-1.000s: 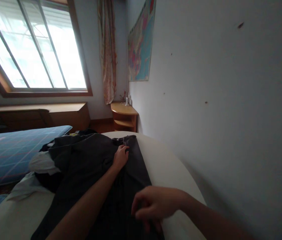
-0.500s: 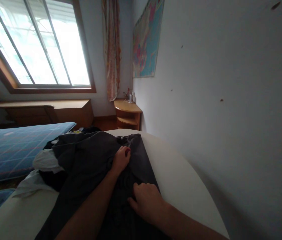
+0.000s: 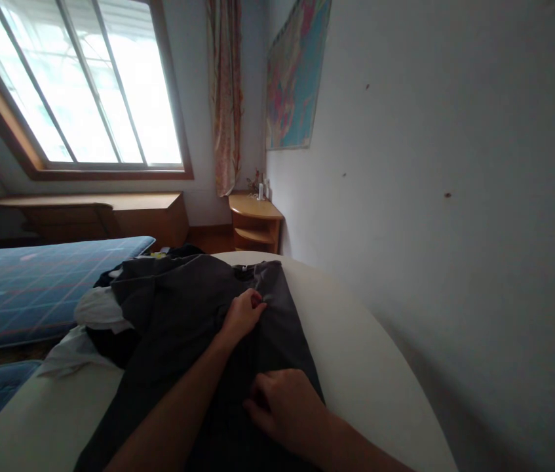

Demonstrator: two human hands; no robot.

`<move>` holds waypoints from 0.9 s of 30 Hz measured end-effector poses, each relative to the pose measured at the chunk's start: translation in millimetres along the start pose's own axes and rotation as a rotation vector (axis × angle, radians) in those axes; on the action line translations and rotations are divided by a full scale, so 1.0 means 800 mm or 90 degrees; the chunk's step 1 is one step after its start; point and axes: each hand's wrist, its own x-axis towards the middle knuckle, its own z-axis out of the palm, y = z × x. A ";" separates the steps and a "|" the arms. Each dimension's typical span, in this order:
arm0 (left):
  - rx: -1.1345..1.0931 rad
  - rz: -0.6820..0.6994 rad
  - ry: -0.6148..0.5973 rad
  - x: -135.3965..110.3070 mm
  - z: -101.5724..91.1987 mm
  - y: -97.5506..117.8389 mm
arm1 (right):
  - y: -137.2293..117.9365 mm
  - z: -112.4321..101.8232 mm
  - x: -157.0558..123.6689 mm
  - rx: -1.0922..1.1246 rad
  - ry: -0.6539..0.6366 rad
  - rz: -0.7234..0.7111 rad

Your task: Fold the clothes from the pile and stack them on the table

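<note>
A dark grey garment (image 3: 193, 308) lies spread on a round white table (image 3: 356, 367). My left hand (image 3: 244, 311) reaches far across it, fingers curled and pinching the cloth near its collar end. My right hand (image 3: 284, 405) rests close to me on the garment's near right edge, fingers bent down into the fabric. Whether the right fingers pinch the cloth is hidden under the hand.
More clothes, white (image 3: 95, 309) and black, are heaped at the table's left. A blue checked mattress (image 3: 36, 288) lies beyond. A wooden corner shelf (image 3: 255, 223) stands by the wall, under a curtain and a wall map (image 3: 294, 78). The wall runs close along the right.
My right hand came down from hovering above the table edge onto the garment and drew slightly toward me. My left hand shifted a little along the collar end.
</note>
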 end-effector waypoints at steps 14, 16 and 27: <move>-0.123 -0.109 -0.030 0.004 0.006 -0.007 | -0.002 0.009 -0.007 0.046 0.007 -0.038; -0.093 -0.104 -0.014 0.003 0.005 -0.010 | -0.004 0.007 -0.008 0.011 -0.021 -0.033; 0.051 0.054 0.007 0.000 0.015 -0.009 | -0.011 -0.007 -0.013 0.014 -0.095 -0.078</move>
